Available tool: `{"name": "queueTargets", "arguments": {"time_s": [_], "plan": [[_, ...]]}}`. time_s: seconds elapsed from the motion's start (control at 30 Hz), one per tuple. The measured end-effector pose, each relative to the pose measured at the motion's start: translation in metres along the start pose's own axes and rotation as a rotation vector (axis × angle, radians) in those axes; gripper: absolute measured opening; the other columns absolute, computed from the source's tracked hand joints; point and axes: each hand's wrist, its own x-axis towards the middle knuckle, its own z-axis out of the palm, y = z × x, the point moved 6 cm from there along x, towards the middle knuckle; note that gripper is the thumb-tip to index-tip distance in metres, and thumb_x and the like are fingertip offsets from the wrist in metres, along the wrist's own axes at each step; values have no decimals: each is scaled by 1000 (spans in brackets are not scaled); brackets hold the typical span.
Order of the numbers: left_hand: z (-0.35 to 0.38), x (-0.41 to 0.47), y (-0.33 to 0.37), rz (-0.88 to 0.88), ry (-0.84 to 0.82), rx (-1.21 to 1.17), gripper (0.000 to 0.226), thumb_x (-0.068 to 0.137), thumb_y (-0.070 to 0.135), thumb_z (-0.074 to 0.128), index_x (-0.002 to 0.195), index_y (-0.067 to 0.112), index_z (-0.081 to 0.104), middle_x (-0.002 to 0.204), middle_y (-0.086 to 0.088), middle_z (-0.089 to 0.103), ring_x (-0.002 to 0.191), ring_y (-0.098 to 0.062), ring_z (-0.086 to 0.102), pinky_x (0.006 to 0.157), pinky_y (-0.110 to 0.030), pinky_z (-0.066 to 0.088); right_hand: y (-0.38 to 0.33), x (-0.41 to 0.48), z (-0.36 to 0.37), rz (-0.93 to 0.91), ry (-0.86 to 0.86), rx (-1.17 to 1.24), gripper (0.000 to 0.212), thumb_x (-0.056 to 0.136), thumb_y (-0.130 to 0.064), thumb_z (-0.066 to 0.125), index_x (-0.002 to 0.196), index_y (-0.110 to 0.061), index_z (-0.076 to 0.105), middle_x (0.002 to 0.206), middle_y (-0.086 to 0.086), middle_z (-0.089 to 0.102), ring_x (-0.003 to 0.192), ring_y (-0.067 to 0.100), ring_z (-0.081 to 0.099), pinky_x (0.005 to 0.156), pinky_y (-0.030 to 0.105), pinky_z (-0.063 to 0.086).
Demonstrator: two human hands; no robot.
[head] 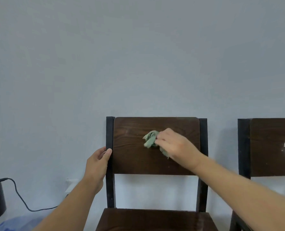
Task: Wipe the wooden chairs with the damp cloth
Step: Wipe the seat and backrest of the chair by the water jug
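The right hand [173,144] clutches the cloth [151,139] mid-backrest of the chair [131,157] while the left hand [97,161] grips its post; the second chair [271,147], smudged white, seemingly awaits wiping.

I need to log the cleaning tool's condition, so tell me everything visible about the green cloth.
The pale green cloth is small, soft-looking fabric, crumpled into a loose wad with a frayed tail hanging below the right hand. That hand pinches it and presses it against the dark brown wooden backrest of the middle chair, near the panel's centre. Whether it is damp cannot be told.
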Motion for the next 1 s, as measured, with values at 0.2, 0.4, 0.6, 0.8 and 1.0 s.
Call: {"name": "queueTargets", "arguments": {"time_s": [0.2,0.4,0.6,0.8,1.0], "plan": [[-1,6,-7,-1,-4,-6,49,99,30,59,144,13,52,136,-4,60,124,-21,54,113,-41,39,81,-35,-46,397,182,-76,29,99,-8,46,105,4,72,101,18,71,90,36,61,85,42,50],[-2,6,-8,3,-10,-3,50,99,32,59,145,13,52,138,-5,60,124,-21,53,115,-45,39,-11,-97,-9,-26,-218,-13,21,100,-7,53,91,-8,72,90,4,68,82,21,60,76,33,55],[-1,8,-11,-7,-25,-34,46,97,33,61,138,13,59,131,-3,67,124,-20,59,114,-43,40,46,-10,-28,417,200,-28,17,85,10,68,97,0,75,91,11,71,88,30,59,83,39,52],[-4,11,-12,9,-37,-19,40,96,33,63,131,14,64,123,-3,73,119,-20,64,112,-45,43,-63,17,36,38,38,109,19,95,3,56,97,-6,73,93,10,69,87,28,60,82,36,52],[-1,5,-9,29,-32,11,43,99,35,57,137,15,61,129,-1,67,123,-22,59,113,-45,41,-9,-55,3,172,68,-14,15,93,5,63,103,2,74,98,15,71,92,32,61,82,41,54]]}}
